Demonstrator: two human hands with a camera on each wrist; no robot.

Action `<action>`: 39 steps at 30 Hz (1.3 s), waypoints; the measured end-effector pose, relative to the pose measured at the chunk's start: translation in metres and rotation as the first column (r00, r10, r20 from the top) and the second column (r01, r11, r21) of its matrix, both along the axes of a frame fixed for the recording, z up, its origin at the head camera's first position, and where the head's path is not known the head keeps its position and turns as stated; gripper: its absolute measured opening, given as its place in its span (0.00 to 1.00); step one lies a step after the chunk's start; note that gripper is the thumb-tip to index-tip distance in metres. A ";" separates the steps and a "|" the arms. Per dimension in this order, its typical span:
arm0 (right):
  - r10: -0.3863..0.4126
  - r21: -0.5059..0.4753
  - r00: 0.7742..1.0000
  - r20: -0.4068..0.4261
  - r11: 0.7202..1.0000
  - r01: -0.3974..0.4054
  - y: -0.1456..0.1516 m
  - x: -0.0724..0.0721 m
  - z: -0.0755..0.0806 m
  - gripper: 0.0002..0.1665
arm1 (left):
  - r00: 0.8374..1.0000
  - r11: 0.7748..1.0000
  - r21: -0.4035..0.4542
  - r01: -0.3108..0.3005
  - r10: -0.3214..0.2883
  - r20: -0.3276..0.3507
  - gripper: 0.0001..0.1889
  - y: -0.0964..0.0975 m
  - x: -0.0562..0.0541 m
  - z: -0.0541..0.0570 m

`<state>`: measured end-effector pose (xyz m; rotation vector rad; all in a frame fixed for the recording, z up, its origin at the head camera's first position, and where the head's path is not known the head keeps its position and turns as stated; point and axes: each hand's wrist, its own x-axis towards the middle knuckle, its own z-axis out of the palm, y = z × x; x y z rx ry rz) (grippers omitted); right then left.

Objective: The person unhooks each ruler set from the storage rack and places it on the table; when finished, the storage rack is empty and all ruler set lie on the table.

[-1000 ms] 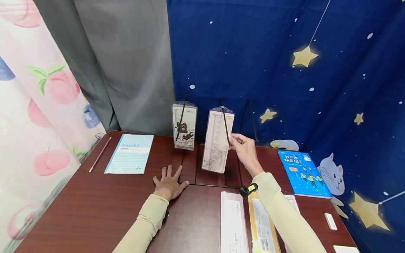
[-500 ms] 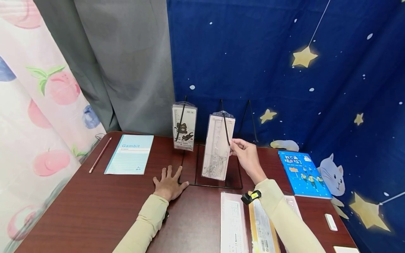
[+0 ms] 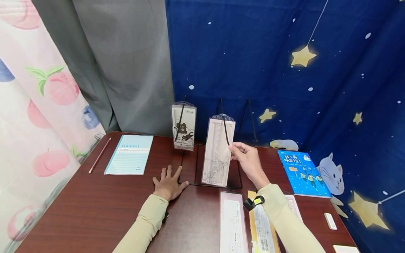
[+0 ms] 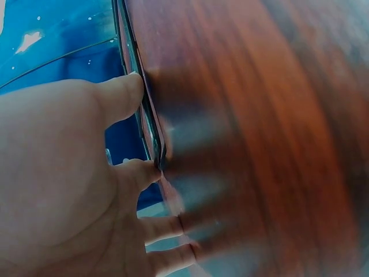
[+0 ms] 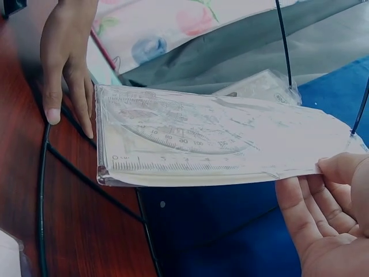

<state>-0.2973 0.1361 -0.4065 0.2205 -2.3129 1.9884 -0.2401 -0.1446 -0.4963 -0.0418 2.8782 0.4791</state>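
My right hand point(image 3: 249, 161) pinches the right edge of a clear-packed ruler set point(image 3: 217, 154) between thumb and fingers. This pack hangs from the middle hook of a black wire rack point(image 3: 242, 175), and a protractor and scale marks show through it in the right wrist view. On the left hook hangs another ruler set point(image 3: 184, 126) with a cartoon bear on its card. My left hand point(image 3: 168, 184) rests flat on the table with fingers spread, touching the left front part of the rack's base. In the left wrist view its fingertips point(image 4: 135, 92) meet the tabletop and wire.
A notebook point(image 3: 129, 154) and a pencil point(image 3: 100, 155) lie on the table point(image 3: 95, 211) at left. Several flat packs, including a pink one point(image 3: 233, 221) and a yellow one point(image 3: 261, 225), lie in front. A blue book point(image 3: 303, 174) and a white eraser point(image 3: 330, 221) are at right.
The middle ruler set has shifted downward and toward me along its hook, with my right hand moving along and still pinching its edge. My left hand stays in place.
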 end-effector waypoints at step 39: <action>0.073 0.017 0.992 0.101 0.997 -0.075 0.013 0.052 -0.005 0.19 | 1.000 1.000 -0.005 0.005 -0.005 0.010 0.38 0.001 0.001 0.001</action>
